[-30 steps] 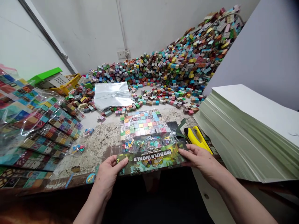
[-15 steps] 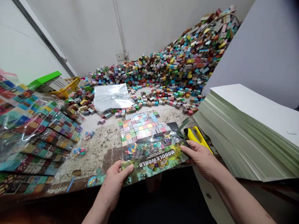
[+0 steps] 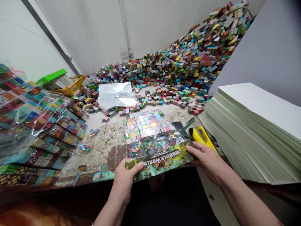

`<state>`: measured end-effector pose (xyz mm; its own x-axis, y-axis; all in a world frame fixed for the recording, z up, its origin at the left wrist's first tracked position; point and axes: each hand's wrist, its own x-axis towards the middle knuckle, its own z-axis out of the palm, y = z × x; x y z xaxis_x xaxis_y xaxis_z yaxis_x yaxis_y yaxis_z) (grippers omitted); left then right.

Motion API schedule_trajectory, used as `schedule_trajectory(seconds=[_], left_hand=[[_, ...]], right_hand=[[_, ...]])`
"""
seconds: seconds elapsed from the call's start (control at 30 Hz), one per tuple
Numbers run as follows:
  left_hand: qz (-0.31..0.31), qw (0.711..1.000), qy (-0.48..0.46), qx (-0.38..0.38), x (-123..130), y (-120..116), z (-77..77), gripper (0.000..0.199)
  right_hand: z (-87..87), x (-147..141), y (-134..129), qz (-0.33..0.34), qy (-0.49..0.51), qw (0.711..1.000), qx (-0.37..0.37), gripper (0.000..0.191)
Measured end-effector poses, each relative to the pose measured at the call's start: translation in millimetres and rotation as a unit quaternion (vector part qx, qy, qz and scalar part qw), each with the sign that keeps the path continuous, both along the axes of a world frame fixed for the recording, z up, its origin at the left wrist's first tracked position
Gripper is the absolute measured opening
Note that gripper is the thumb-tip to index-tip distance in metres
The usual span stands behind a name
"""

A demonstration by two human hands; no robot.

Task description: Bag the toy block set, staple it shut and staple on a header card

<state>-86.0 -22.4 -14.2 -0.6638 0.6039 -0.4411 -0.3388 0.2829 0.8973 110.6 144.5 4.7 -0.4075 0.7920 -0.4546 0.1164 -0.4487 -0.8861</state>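
My left hand [image 3: 125, 177] grips the left end of a printed header card [image 3: 164, 161], its thumb lying on the front. At the other end, my right hand [image 3: 207, 158] pinches the card with its thumb on top. The card reads "MODULE WORLD", upside down from here. It lies along the near edge of a clear plastic bag [image 3: 147, 145], whose fold details I cannot make out. Small colourful figure pieces [image 3: 162, 144] show through the plastic. Rows of printed cubes [image 3: 148, 124] lie just beyond them. A yellow and black hand tool [image 3: 203, 138], stapler-like, sits near my right hand.
Loose cubes [image 3: 183, 62] form a heap along the wall. Clear bags packed with cubes [image 3: 54, 131] stand at left. A flat clear bag stack [image 3: 117, 95] lies behind. At right rises a sheet stack [image 3: 254, 125]. A yellow basket [image 3: 75, 86] sits back left.
The view has shifted, so the scene sits slightly further right. My left thumb lies a little further in along the card. Both hands still hold it.
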Motion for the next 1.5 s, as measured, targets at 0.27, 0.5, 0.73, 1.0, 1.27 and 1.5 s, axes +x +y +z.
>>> schedule_trajectory(seconds=[0.27, 0.5, 0.73, 1.0, 1.27, 1.5], left_hand=[[-0.01, 1.0, 0.008, -0.013, -1.9, 1.2, -1.9, 0.035], [-0.013, 1.0, -0.026, 0.004, -1.1, -1.9, 2.6, 0.038], [0.027, 0.971, -0.188, 0.144, 15.0, -29.0, 6.4, 0.04], [-0.128, 0.93, -0.299, 0.169, 56.1, -27.7, 0.0, 0.045], [-0.062, 0.931, -0.299, 0.203, 104.7, 47.3, 5.0, 0.034], [0.039, 0.956, -0.266, 0.115, 109.0, 66.0, 5.0, 0.041]], right_hand=[[4.6, 3.9, -12.3, -0.019, 0.111, 0.991, -0.072, 0.02], [-1.0, -3.6, -7.2, -0.045, 0.043, 0.998, -0.022, 0.026], [-0.4, -1.7, -9.9, -0.052, 0.052, 0.997, -0.018, 0.027], [-2.7, -5.0, -11.6, -0.065, 0.049, 0.997, -0.007, 0.029], [-2.0, -5.9, -13.0, -0.05, 0.045, 0.998, 0.017, 0.029], [-1.2, -5.6, -12.8, -0.018, 0.015, 0.999, 0.046, 0.028]])
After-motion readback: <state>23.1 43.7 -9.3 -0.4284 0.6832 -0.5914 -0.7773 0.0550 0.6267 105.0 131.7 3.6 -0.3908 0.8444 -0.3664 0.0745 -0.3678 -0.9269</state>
